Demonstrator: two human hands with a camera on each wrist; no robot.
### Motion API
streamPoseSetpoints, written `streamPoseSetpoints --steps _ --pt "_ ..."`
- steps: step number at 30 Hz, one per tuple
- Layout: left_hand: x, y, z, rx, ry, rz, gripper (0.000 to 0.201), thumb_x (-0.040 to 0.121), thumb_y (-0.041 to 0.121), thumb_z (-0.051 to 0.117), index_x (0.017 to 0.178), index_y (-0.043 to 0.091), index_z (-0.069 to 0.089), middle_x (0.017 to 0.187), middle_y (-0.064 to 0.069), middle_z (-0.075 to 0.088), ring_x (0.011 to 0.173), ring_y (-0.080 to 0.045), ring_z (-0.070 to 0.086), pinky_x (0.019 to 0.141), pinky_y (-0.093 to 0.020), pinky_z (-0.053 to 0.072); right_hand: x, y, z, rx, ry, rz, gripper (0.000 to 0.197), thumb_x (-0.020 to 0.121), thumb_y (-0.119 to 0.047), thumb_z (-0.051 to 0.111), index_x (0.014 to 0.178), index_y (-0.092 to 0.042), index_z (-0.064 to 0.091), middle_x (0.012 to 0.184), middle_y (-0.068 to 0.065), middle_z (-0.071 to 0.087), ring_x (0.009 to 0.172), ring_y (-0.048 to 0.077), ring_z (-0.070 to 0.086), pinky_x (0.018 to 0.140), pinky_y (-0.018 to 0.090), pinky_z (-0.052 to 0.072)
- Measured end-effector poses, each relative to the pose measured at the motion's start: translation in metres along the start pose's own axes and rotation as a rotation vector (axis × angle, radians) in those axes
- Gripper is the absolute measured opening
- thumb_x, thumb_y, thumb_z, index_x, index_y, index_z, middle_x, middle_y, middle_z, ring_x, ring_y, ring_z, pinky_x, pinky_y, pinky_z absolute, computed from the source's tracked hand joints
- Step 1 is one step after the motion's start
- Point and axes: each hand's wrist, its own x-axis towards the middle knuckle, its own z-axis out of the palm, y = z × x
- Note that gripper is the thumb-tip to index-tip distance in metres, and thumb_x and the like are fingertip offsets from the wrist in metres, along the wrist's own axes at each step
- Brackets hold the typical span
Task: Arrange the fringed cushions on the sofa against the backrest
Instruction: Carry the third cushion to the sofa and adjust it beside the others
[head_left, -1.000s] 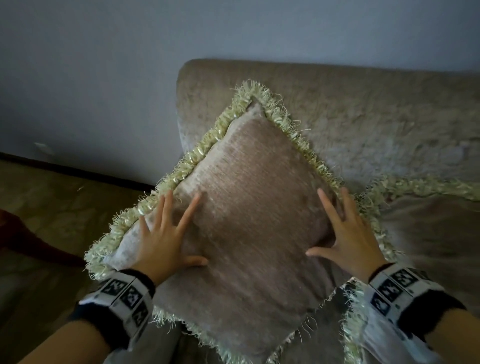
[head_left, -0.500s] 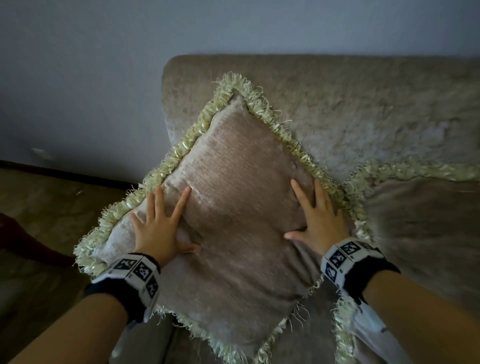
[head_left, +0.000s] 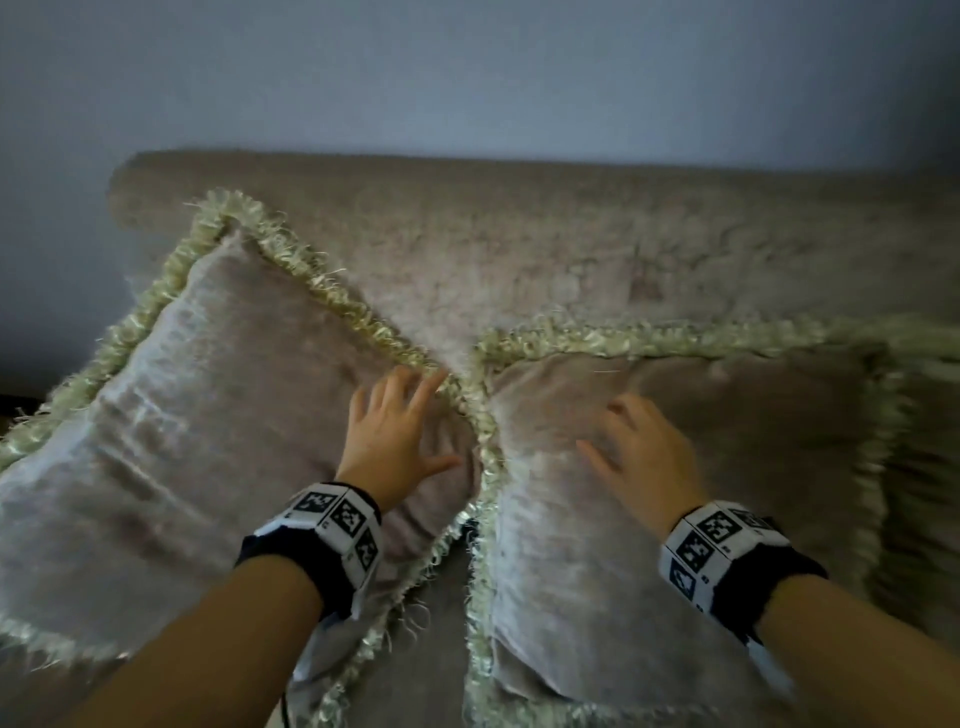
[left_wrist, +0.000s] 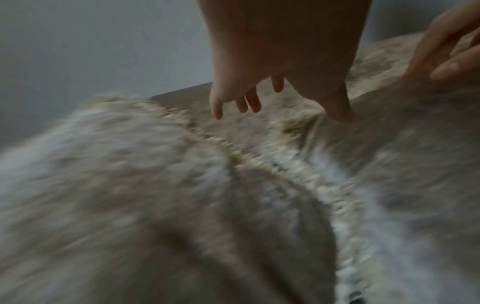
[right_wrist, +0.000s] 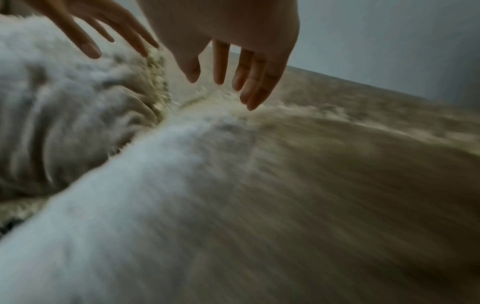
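Left cushion (head_left: 208, 431): tilted against sofa backrest (head_left: 571, 249), as half a second ago. Left hand (head_left: 392, 441): moved from its left side to its right corner, fingers spread flat. Right hand (head_left: 641, 457): shifted onto right cushion (head_left: 727, 467), fingers relaxed, gripping nothing. Cushion fringes touch between hands.

Left cushion (head_left: 218, 415) beside right cushion (head_left: 649, 467), fringes touching, both against backrest (head_left: 571, 234).
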Motion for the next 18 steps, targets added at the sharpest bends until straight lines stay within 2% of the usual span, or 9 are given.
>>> streamPoseSetpoints --steps 2,5,7,9,11,13,15,18 --pt "0.013 0.036 0.009 -0.034 -0.034 0.056 0.096 0.065 0.061 0.070 0.145 0.028 0.028 0.142 -0.008 0.038 0.133 -0.029 0.035 0.110 -0.047 0.024 -0.016 0.038 -0.005 -0.050 0.008 0.045 0.034 0.069 -0.025 0.082 0.095 -0.008 0.067 0.092 0.013 0.060 0.076 0.030 0.064 0.048 0.031 0.051" --pt "0.032 0.091 0.025 -0.063 -0.065 0.160 0.095 0.068 0.062 0.068 0.146 0.031 0.024 0.146 -0.006 0.032 0.137 -0.027 0.029 0.113 -0.047 0.019 -0.042 0.099 -0.008 -0.033 0.053 0.144 0.050 0.071 -0.030 0.080 0.113 -0.008 0.063 0.097 0.015 0.058 0.074 0.031 0.064 0.051 0.033 0.051" --pt "0.046 0.123 0.035 -0.065 -0.076 0.220 0.095 0.067 0.061 0.070 0.145 0.029 0.026 0.144 -0.009 0.034 0.135 -0.031 0.032 0.111 -0.049 0.022 -0.059 0.138 -0.008 0.019 0.050 0.263 0.060 0.077 -0.037 0.073 0.127 -0.011 0.053 0.108 0.015 0.054 0.083 0.032 0.062 0.061 0.036 0.053" --pt "0.060 0.151 0.045 -0.022 -0.060 0.267 0.099 0.063 0.065 0.070 0.145 0.028 0.028 0.142 -0.014 0.038 0.132 -0.035 0.036 0.108 -0.050 0.026 -0.072 0.172 -0.006 0.046 -0.010 0.374 0.073 0.080 -0.048 0.066 0.141 -0.019 0.038 0.122 0.013 0.045 0.097 0.031 0.056 0.069 0.036 0.051" --pt "0.074 0.175 0.052 0.017 -0.077 0.286 0.108 0.059 0.072 0.067 0.148 0.033 0.020 0.147 -0.016 0.030 0.136 -0.036 0.029 0.110 -0.050 0.023 -0.082 0.203 -0.002 0.051 -0.093 0.439 0.086 0.078 -0.058 0.061 0.148 -0.029 0.020 0.131 0.010 0.034 0.109 0.028 0.050 0.073 0.036 0.050" --pt "0.088 0.194 0.057 0.025 -0.157 0.281 0.116 0.055 0.075 0.066 0.148 0.039 0.007 0.154 -0.016 0.012 0.144 -0.033 0.009 0.115 -0.052 0.011 -0.089 0.227 0.004 0.090 -0.183 0.458 0.097 0.075 -0.063 0.060 0.149 -0.039 0.003 0.136 0.008 0.027 0.120 0.029 0.044 0.079 0.037 0.050" --pt "0.102 0.205 0.063 0.062 -0.240 0.260 0.123 0.051 0.076 0.067 0.146 0.043 -0.004 0.156 -0.015 0.002 0.145 -0.031 -0.004 0.116 -0.055 0.001 -0.091 0.246 0.014 0.165 -0.262 0.464 0.105 0.071 -0.065 0.063 0.144 -0.049 -0.011 0.146 0.008 0.018 0.133 0.030 0.034 0.090 0.042 0.048" --pt "0.116 0.207 0.068 0.208 -0.302 0.200 0.130 0.044 0.083 0.062 0.142 0.047 -0.016 0.156 -0.017 0.005 0.146 -0.032 -0.002 0.114 -0.058 0.002 -0.087 0.259 0.032 0.334 -0.322 0.436 0.114 0.065 -0.063 0.070 0.130 -0.061 -0.024 0.156 0.008 0.002 0.143 0.028 0.021 0.108 0.045 0.036"
